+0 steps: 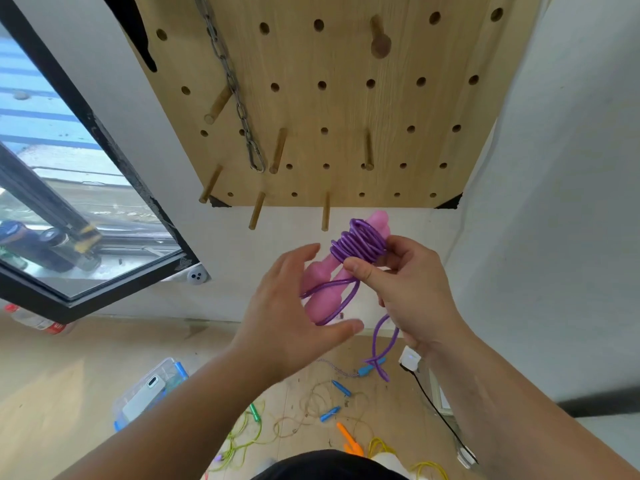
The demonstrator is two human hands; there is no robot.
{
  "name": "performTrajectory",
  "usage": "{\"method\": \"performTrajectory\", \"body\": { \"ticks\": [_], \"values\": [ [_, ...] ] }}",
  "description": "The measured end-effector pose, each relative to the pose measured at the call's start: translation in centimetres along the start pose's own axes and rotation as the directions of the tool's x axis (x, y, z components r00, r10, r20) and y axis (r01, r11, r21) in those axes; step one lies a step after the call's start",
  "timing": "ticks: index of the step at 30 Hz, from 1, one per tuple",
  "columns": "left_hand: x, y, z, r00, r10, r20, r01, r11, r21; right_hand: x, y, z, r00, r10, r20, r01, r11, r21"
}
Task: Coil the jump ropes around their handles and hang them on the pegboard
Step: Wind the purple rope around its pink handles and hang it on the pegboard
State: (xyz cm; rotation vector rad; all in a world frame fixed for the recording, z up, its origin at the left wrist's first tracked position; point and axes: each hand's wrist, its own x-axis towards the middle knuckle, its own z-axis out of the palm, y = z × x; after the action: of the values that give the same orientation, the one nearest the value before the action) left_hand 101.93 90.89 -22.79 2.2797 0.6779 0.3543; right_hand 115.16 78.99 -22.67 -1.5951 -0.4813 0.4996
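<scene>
Overhead, pegboard (346, 109) fills upper centre, wooden pegs free along its lower edge, likely the hanging spot. Below centre, right hand (412, 289) clamps pink handles (320, 275) side by side, thumb pinning the purple rope (360, 242) coil so turns don't slip. Left hand (294, 306) sits just left, fingers spread, holding nothing; loose rope loops between both hands. Remaining tail hangs lower right.
</scene>
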Motion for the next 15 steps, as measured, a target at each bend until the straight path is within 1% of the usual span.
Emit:
{"method": "performTrajectory", "body": {
  "ticks": [1, 2, 3, 5, 6, 7, 8, 9, 10, 12, 13, 15],
  "values": [
    [0.0, -0.1, 0.2, 0.998, 0.063, -0.006, -0.062, 0.993, 0.102, -0.2, -0.1, 0.3, 1.0, -0.003, -0.002, 0.003, 1.0, 0.01],
    [0.1, 0.1, 0.2, 0.994, 0.101, -0.041, -0.095, 0.987, 0.13, -0.4, -0.3, 0.5, 1.0, -0.007, -0.001, 0.007, 1.0, 0.018],
    [0.1, 0.4, 0.1, 0.989, 0.117, -0.088, -0.106, 0.988, 0.116, -0.5, -0.5, 0.6, 1.0, -0.016, 0.0, 0.016, 1.0, 0.019],
    [0.3, 0.9, -0.4, 0.987, 0.093, -0.129, -0.093, 0.996, 0.008, -0.7, -1.1, 0.4, 0.998, -0.055, 0.028, 0.055, 0.998, 0.016],
    [0.5, 1.0, -0.7, 0.993, 0.044, -0.111, -0.056, 0.993, -0.108, -0.8, -1.5, 0.1, 0.995, -0.074, 0.067, 0.072, 0.997, 0.04],
    [0.7, 1.2, -1.1, 0.997, -0.021, -0.077, -0.001, 0.963, -0.269, -0.9, -1.8, -0.3, 0.99, -0.081, 0.114, 0.071, 0.993, 0.09],
    [1.0, 1.4, -1.5, 0.996, -0.084, -0.028, 0.062, 0.89, -0.451, -0.9, -2.0, -0.6, 0.986, -0.073, 0.149, 0.052, 0.989, 0.141],
    [1.2, 1.5, -1.9, 0.992, -0.126, 0.021, 0.113, 0.787, -0.607, -1.0, -2.2, -1.0, 0.985, -0.061, 0.164, 0.033, 0.985, 0.168],
    [1.3, 1.5, -2.2, 0.986, -0.151, 0.066, 0.152, 0.681, -0.717, -1.0, -2.3, -1.2, 0.985, -0.055, 0.163, 0.028, 0.986, 0.164],
    [1.3, 1.5, -2.5, 0.977, -0.162, 0.14, 0.203, 0.495, -0.845, -1.0, -2.2, -1.7, 0.987, -0.066, 0.149, 0.044, 0.989, 0.142],
    [1.2, 1.5, -2.6, 0.973, -0.152, 0.173, 0.223, 0.429, -0.876, -1.1, -2.0, -1.8, 0.984, -0.077, 0.159, 0.054, 0.988, 0.144],
    [0.7, 1.3, -2.5, 0.965, -0.087, 0.247, 0.262, 0.34, -0.903, -1.4, -1.8, -2.1, 0.974, -0.115, 0.195, 0.085, 0.984, 0.159]
  ]
}}
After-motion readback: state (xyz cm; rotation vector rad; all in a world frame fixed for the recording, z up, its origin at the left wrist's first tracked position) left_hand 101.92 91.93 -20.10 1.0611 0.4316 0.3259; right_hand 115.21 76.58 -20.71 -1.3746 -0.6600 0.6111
